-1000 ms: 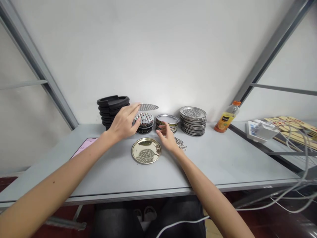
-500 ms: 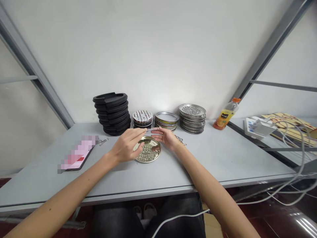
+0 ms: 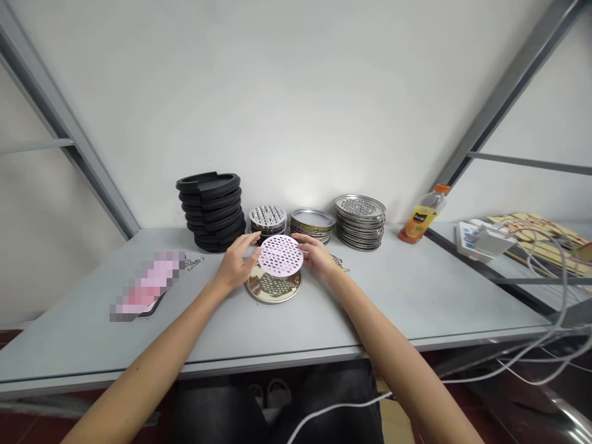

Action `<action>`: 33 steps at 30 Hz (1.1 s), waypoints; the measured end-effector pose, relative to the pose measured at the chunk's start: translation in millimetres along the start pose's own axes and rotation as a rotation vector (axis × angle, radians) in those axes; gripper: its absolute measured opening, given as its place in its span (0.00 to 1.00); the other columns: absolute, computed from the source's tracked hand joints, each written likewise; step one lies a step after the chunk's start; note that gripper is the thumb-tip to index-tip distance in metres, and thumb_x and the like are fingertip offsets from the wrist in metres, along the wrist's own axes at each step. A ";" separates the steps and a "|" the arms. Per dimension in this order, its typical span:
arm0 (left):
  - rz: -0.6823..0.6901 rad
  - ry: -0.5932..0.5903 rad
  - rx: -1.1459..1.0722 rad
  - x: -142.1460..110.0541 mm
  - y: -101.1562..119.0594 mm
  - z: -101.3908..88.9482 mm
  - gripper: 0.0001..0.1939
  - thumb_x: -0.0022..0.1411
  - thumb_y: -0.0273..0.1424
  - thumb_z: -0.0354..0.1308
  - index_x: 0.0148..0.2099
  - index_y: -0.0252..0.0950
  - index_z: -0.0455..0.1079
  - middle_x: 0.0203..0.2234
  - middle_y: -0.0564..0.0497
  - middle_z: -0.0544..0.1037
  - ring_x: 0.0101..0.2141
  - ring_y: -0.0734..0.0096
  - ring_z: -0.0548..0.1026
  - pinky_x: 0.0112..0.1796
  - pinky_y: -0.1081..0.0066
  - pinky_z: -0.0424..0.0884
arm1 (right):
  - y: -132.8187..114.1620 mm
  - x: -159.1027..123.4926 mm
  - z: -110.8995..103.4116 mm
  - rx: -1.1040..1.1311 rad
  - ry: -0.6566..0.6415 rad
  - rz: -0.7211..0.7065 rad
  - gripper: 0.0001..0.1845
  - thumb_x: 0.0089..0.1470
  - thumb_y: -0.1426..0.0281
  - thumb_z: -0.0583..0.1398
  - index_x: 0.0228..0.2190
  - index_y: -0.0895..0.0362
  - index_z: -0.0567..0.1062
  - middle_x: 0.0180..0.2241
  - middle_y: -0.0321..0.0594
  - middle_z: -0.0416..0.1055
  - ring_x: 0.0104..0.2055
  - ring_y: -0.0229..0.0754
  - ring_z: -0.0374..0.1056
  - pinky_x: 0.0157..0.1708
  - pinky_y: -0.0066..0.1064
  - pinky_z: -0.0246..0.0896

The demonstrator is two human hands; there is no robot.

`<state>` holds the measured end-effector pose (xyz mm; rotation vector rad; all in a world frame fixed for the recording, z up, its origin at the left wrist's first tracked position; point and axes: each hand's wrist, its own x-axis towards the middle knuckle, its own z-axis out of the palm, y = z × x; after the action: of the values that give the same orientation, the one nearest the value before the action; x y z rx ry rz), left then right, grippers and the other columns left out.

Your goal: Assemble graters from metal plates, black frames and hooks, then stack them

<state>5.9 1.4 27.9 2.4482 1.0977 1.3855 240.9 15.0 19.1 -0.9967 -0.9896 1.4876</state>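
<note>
A round perforated disc (image 3: 280, 254) is tilted up toward me, and both hands hold it by its edges. My left hand (image 3: 239, 264) grips its left rim and my right hand (image 3: 318, 254) grips its right rim. The disc hangs just above a shiny gold-coloured round tray (image 3: 274, 288) that lies flat on the grey table (image 3: 416, 296). Behind it stand a small stack of perforated discs (image 3: 267, 219) and a stack of rimmed metal trays (image 3: 311, 224).
A tall stack of black round lids (image 3: 211, 209) stands at the back left, and a stack of perforated steel plates (image 3: 359, 221) at the back right. An orange drink bottle (image 3: 423, 216), a phone (image 3: 143, 291), small metal clips (image 3: 193, 264) and cables (image 3: 546, 259) are nearby.
My left hand took a perforated disc from the small stack and brought it forward over the gold tray. My right hand joined it, and the disc tipped from edge-on to facing me.
</note>
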 end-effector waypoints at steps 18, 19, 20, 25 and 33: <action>-0.071 -0.539 -0.030 -19.3 -5.9 -7.5 0.67 0.40 0.52 0.69 0.70 0.36 0.33 0.66 0.37 0.48 0.64 0.44 0.51 0.61 0.52 0.52 | 10.1 -3.6 3.0 -0.194 -0.107 -0.057 0.18 0.46 0.72 0.61 0.41 0.57 0.77 0.34 0.40 0.77 0.31 0.38 0.71 0.34 0.31 0.66; -0.074 -0.556 -0.037 -20.0 -5.8 -7.6 0.69 0.38 0.53 0.70 0.70 0.36 0.32 0.66 0.37 0.47 0.64 0.44 0.51 0.61 0.52 0.52 | 11.6 -2.3 2.1 -0.218 -0.116 -0.084 0.18 0.45 0.71 0.61 0.41 0.57 0.77 0.35 0.40 0.78 0.32 0.39 0.71 0.36 0.32 0.66; -0.077 -0.568 -0.040 -20.5 -5.7 -7.8 0.71 0.36 0.53 0.70 0.70 0.36 0.31 0.66 0.37 0.46 0.64 0.44 0.50 0.61 0.52 0.51 | 13.0 -0.9 1.3 -0.247 -0.126 -0.114 0.17 0.45 0.71 0.61 0.41 0.58 0.77 0.36 0.40 0.78 0.33 0.39 0.71 0.39 0.33 0.66; -0.084 -0.590 -0.029 -20.9 -5.3 -8.4 0.71 0.34 0.54 0.70 0.70 0.38 0.34 0.67 0.40 0.46 0.64 0.45 0.49 0.62 0.53 0.50 | 17.2 2.7 -0.3 -0.373 -0.184 -0.205 0.17 0.47 0.66 0.61 0.40 0.60 0.79 0.39 0.43 0.78 0.40 0.43 0.72 0.48 0.37 0.63; -0.113 -0.611 -0.015 -22.6 -9.1 -8.3 0.65 0.35 0.56 0.69 0.69 0.39 0.42 0.65 0.41 0.51 0.64 0.46 0.51 0.62 0.53 0.51 | 18.3 1.2 1.6 -0.541 -0.213 -0.229 0.21 0.52 0.57 0.59 0.41 0.58 0.79 0.42 0.44 0.77 0.46 0.49 0.71 0.51 0.41 0.61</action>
<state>-12.7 -8.4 12.9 2.4825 1.0321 0.5377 233.7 13.9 2.2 -1.0639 -1.6592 1.1710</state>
